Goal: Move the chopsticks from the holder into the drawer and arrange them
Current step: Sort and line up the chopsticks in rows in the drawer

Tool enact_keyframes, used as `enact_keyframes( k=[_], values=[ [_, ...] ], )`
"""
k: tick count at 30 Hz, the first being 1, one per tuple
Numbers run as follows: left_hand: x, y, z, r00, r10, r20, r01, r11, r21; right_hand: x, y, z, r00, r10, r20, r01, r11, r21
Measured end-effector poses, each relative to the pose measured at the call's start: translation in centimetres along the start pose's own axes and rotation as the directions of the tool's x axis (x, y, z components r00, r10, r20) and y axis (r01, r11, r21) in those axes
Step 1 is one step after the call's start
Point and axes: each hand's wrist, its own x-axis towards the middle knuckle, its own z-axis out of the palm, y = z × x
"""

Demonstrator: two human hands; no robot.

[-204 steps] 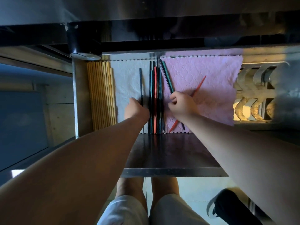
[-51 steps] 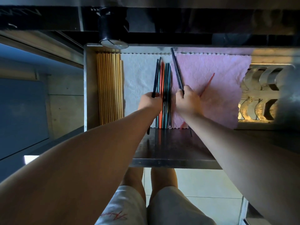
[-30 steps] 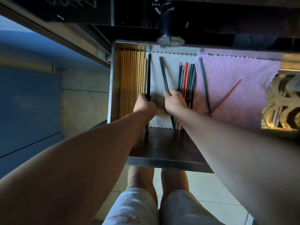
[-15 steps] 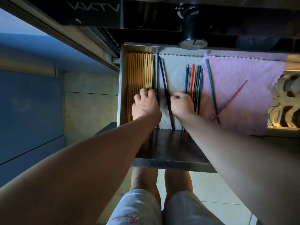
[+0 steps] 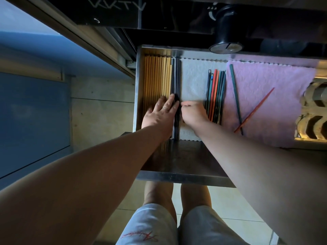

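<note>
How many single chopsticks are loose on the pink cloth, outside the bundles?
2. A teal chopstick lies lengthwise near the left edge of the pink cloth. A red chopstick lies diagonally to its right, and their near ends cross. None looks hidden.

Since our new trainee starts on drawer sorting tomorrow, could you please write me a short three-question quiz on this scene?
1. True or false: the loose thin red chopstick and the loose dark green chopstick on the pink quilted cloth lie parallel.
2. Pick one: the left hand lies flat on (A) the pale yellow wooden chopsticks and the slim dark chopsticks beside them, (B) the pink cloth, (C) a spoon.
3. Fill in: the mixed-colour chopstick bundle lies on the ____ cloth, beside the pink one's edge.
Key: 1 false, they cross; 2 A; 3 white cloth.
</note>
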Motion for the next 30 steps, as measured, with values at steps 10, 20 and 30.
enact_keyframes(
  k=[10, 20, 30],
  values=[
    [0.2, 0.1, 0.1, 0.999, 0.021, 0.040, -0.025, 0.993, 0.115, 0.0, 1.4, -0.4, 0.997, 0.078, -0.002, -0.078, 0.994, 0.072],
    [-0.1, 0.0, 0.2, 1.000, 0.029, 0.005, -0.030, 0.996, 0.090, -0.2, 2.0, 0.6, 0.982, 0.132, 0.133, -0.151, 0.978, 0.146],
    [0.1, 2.7, 0.1, 1.000, 0.016, -0.008, -0.015, 0.999, 0.043, 0.2, 3.4, -3.2, 0.998, 0.058, 0.019, -0.059, 0.990, 0.129]
  ],
)
